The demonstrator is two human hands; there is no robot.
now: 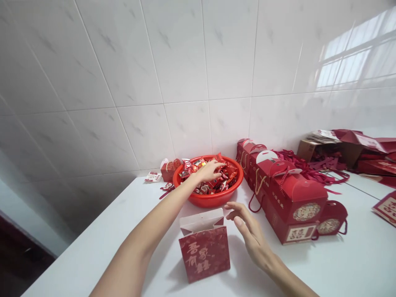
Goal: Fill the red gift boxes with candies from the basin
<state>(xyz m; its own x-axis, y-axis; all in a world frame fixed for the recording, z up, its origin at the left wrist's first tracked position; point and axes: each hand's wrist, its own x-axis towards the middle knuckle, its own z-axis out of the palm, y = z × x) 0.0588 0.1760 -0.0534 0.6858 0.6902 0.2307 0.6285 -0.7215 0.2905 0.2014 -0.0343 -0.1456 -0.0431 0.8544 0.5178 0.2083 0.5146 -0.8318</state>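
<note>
A red plastic basin (210, 201) full of wrapped candies (206, 189) stands near the wall. My left hand (210, 170) is over the candies, fingers spread and pointing right, with nothing visible in them. In front of the basin, an open-topped red paper box (204, 253) with pale characters stands upright on the white table (102, 247). My right hand (246, 231) is just right of the box's top edge, its fingers apart and slightly curved, holding nothing.
A row of closed red gift boxes (278, 194) with cord handles runs along the right. Behind them lie red ribbons (321, 167) and a carton (306, 149) with flat packaging. A small red box (168, 170) and a printed card (152, 177) are left of the basin.
</note>
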